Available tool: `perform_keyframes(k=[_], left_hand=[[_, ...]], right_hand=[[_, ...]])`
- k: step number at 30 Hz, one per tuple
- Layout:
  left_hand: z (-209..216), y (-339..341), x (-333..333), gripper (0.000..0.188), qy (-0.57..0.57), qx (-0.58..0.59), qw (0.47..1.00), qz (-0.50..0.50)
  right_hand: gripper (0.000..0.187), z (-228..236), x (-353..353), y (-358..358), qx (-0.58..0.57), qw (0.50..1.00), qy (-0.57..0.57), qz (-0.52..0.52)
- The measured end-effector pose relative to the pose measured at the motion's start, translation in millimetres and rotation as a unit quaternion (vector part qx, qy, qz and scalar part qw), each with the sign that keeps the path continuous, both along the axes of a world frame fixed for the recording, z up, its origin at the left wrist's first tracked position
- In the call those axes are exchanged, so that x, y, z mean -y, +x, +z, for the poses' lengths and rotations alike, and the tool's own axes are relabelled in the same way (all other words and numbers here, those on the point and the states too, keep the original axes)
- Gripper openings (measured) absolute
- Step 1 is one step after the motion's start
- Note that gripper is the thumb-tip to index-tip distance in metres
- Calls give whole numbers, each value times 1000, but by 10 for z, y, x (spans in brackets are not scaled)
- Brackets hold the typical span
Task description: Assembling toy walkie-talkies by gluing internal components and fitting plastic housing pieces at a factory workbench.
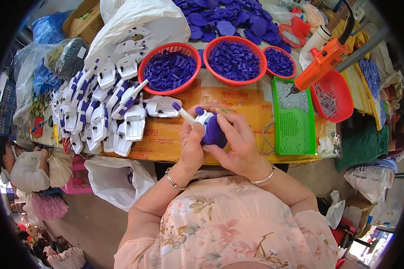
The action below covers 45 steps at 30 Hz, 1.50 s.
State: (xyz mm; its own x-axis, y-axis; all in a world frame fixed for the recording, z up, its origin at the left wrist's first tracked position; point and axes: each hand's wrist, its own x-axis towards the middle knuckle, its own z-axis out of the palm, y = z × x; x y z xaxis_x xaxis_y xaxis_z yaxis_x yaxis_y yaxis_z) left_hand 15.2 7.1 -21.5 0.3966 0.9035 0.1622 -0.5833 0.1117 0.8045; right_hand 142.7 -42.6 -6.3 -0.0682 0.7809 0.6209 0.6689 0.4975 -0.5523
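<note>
Over the front of the table, my two hands hold a white-and-purple plastic piece (pixel 214 132) with a rounded purple side and a white stick-like neck (pixel 185 114) tipped in purple. My left hand (pixel 191 145) is closed around its neck side. The fingers and thumb of my right hand (pixel 236 144) press the rounded purple side. My palms and fingers hide much of the piece. Just left of my hands, an open white plastic shell (pixel 163 106) lies on the orange table covering (pixel 166 140), beside a pile of similar white-and-purple parts (pixel 99 121).
Red baskets of small purple parts (pixel 169 71) (pixel 234 61) (pixel 279 62) stand behind my hands, before heaped purple discs (pixel 226 28). To the right are a green tray (pixel 295 131) of screws, a hanging orange electric screwdriver (pixel 321 62) and a red bowl (pixel 345 101) of metal pins.
</note>
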Motion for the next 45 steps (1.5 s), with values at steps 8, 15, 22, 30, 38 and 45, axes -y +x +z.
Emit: perform_keyframes(k=[8,15,22,30,38,45], left_hand=[[102,-34,-4,51,116,-102,987,36],[234,-138,-204,60,-79,96,992,-35],[28,-279,-173,72,-95,23,992,-85],[-3,-350,-100,55,-12,87,990,-114],[-25,-317,-106,48,48,52,990,-122],[141,-304,-74,44,135,-3,986,-94]], right_hand=[[65,22,-55,62,29,997,58,29],[46,-74,17,71,-462,847,-225,134],[26,106,57,113,-255,951,-164,64],[32,114,130,154,-151,981,-96,77],[36,198,92,166,-149,981,-47,115],[34,114,136,154,-135,984,-20,112]])
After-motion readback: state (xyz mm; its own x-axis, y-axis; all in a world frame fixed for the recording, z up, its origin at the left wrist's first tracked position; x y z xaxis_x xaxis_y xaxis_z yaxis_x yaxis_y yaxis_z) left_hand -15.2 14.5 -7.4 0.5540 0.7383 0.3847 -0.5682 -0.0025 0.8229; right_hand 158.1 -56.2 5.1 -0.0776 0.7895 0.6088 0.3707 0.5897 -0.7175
